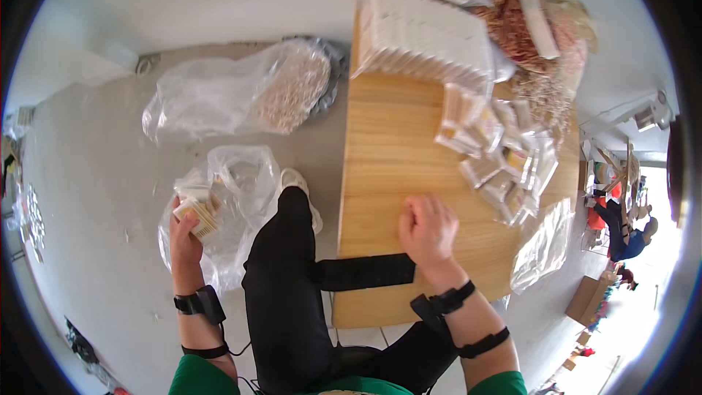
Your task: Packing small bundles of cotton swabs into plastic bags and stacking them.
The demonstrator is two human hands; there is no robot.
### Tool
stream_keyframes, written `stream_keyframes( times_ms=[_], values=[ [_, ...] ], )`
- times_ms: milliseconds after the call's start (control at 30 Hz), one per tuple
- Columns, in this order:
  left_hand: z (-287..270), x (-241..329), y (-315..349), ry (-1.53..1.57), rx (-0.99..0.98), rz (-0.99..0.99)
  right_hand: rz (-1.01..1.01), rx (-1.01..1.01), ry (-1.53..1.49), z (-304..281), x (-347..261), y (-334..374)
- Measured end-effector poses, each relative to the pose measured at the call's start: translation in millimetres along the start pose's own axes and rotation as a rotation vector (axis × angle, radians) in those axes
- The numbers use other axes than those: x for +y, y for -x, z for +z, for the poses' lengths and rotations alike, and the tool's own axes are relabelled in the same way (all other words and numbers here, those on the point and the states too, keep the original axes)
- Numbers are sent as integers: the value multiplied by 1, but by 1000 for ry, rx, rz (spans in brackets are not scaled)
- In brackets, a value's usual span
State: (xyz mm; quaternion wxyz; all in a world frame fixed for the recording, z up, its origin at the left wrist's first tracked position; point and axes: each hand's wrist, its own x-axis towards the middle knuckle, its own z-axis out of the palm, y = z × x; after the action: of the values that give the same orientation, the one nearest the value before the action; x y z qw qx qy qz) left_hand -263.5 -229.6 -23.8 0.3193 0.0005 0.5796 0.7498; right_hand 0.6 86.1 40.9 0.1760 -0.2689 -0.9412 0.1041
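Note:
At the left, my left hand (186,237) is closed around a small clear packet of thin pale sticks (204,222). It is held above an open clear plastic bag (245,172) on the floor beside my leg. My right hand (429,228) is curled into a fist over the wooden table (395,146), near its left side, and nothing shows in it. Farther right on the tabletop lies a loose heap of similar small packets (504,161), apart from the fist.
Stacked white packs (431,33) stand at the table's far end, beside a pile of loose thin sticks (545,95). Flat clear plastic bags (542,245) lie at its right edge. A large clear sack of pale sticks (289,91) rests on the floor. Another person (625,230) is far right.

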Motion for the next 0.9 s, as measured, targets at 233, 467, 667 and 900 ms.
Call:
stream_keyframes(
  times_ms=[233,467,667,900],
  values=[
    [216,28,-26,-204,-512,-170,92,47,-87,6,-1,7],
    [358,-34,-54,-371,-561,-101,91,64,-121,-4,5,15],
    [361,-80,-81,-830,-453,529,58,28,-139,2,0,10],
    [239,15,-74,-597,-311,230,52,71,18,13,17,18]
  ],
)
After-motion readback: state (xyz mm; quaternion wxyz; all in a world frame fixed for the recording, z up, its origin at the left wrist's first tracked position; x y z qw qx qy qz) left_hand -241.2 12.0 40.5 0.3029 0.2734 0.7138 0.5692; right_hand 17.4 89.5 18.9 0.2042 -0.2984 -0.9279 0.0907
